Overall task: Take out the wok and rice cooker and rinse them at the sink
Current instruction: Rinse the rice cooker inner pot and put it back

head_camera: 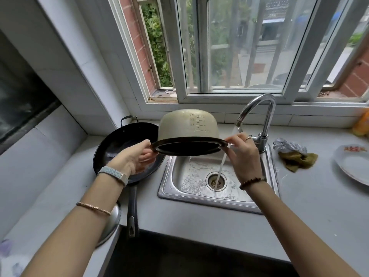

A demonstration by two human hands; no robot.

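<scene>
As my left hand [131, 156] and right hand [242, 150] pinch the upturned rice cooker pot [187, 124] over the sink [179, 184], it drains. Next, likely: shake off, set down.

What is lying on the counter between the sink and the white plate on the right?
In the head view, a crumpled silvery wad and an olive-green cloth lie between the sink and the plate.

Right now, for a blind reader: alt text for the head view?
The left hand and right hand hold a rice cooker pot by its rim, mouth tipped down over the sink beside a running faucet. A black wok sits to its left.
</scene>
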